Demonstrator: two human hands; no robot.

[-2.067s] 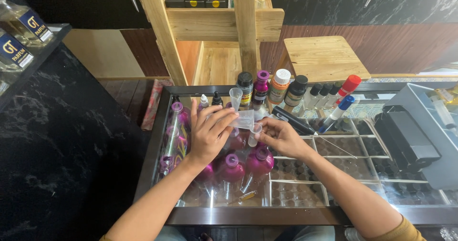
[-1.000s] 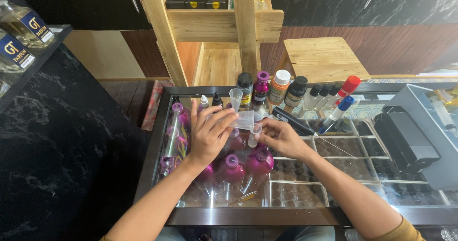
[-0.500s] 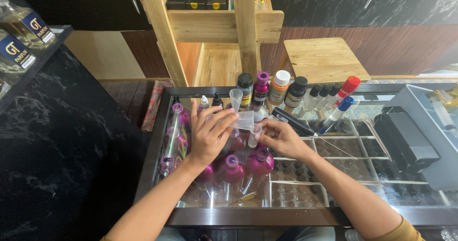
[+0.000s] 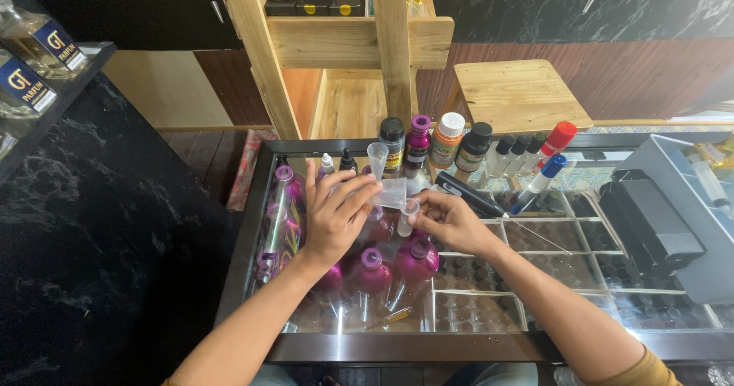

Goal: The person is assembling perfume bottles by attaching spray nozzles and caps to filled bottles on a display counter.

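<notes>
My left hand (image 4: 332, 214) grips a small clear plastic measuring cup (image 4: 390, 193), tipped on its side with its mouth toward the right. Just below its lip, my right hand (image 4: 453, 219) pinches a small clear vial (image 4: 407, 216) held upright. Both hands hover over the glass top of a display counter (image 4: 489, 345). Another clear cup (image 4: 378, 157) stands upright just behind the hands. Whether liquid is flowing cannot be seen.
A row of bottles stands behind: black-capped (image 4: 393, 140), magenta (image 4: 418, 140), orange-labelled (image 4: 447, 137), dark (image 4: 475, 144). Red-capped (image 4: 556, 138) and blue-capped (image 4: 541, 176) bottles and a black tube (image 4: 469, 193) lie right. Magenta bottles (image 4: 371, 267) sit under the glass. A grey tray (image 4: 680, 202) is far right, wooden stool (image 4: 520, 92) beyond.
</notes>
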